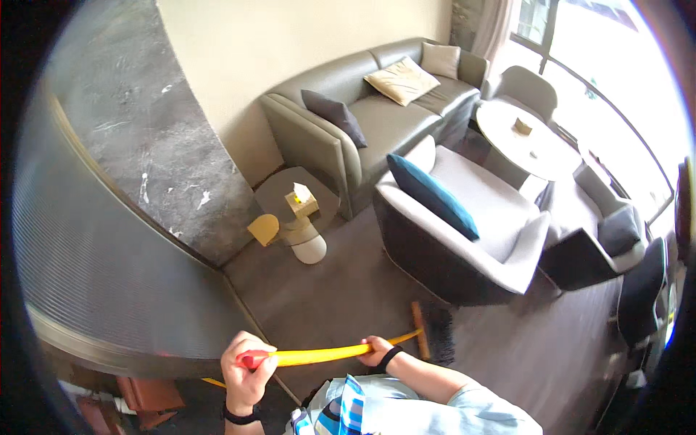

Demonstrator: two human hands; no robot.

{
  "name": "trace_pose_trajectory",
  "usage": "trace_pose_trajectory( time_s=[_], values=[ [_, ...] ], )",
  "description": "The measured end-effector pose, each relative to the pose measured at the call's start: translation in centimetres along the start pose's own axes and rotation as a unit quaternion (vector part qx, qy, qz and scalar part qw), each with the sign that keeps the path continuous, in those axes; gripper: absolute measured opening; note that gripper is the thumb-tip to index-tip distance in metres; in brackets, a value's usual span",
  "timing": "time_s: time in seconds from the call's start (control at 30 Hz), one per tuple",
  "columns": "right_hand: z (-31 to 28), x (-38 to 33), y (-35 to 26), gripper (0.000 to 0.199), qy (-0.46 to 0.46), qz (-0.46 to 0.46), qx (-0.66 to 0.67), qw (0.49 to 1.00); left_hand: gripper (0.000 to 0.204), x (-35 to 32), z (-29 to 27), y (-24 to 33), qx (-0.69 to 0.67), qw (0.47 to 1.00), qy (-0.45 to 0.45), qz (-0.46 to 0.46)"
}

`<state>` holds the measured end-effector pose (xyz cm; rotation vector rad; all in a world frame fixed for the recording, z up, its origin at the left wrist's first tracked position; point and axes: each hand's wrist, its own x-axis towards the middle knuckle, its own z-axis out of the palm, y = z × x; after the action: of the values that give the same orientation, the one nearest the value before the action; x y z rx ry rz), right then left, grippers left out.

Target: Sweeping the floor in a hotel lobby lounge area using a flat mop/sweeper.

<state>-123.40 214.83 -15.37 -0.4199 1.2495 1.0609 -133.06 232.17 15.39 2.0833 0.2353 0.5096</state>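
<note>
A broom with a yellow handle (pixel 319 356) lies across in front of me. My left hand (pixel 245 370) is closed round its red-tipped upper end. Farther down the handle, my right hand (pixel 375 352) is wrapped round it, with a black band on the wrist. The broom's brown head (pixel 420 331) and dark bristles (pixel 441 336) are on the dark floor to the right, near the front of a grey armchair (pixel 464 217).
A ribbed partition (pixel 123 268) curves along the left. A small side table (pixel 308 246) bears a tissue box (pixel 301 203). Beyond stand a grey-green sofa (pixel 395 119) with cushions, a round white table (pixel 522 145) and more armchairs. A brown leather-like object (pixel 148 399) is at lower left.
</note>
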Motion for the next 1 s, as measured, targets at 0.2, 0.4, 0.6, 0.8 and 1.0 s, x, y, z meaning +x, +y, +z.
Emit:
trace_pose_trajectory(
  time_s=[0.2, 0.4, 0.6, 0.8, 1.0],
  values=[
    [9.5, -1.6, -0.5, 0.021, -0.072, 0.083, -0.01, 0.994, 0.014, 3.7, 1.7, 1.4, -0.391, 0.91, -0.121, 0.066],
    [19.7, -3.2, -2.5, 0.024, -0.184, 0.118, 0.004, 0.976, 0.016, 11.8, -0.3, 2.3, -0.372, 0.895, -0.139, 0.204],
    [29.3, -3.3, -6.6, 0.027, -0.136, 0.092, 0.022, 0.986, 0.018, 22.1, -1.8, -2.3, -0.412, 0.845, -0.197, 0.278],
    [34.0, -0.2, -11.0, 0.029, -0.134, 0.12, 0.051, 0.982, 0.018, 31.0, -1.0, -5.2, -0.442, 0.848, -0.169, 0.237],
    [38.3, -0.6, -14.5, 0.028, -0.08, 0.132, 0.026, 0.988, 0.019, 34.9, 0.9, -5.3, -0.428, 0.88, -0.11, 0.174]
  ],
)
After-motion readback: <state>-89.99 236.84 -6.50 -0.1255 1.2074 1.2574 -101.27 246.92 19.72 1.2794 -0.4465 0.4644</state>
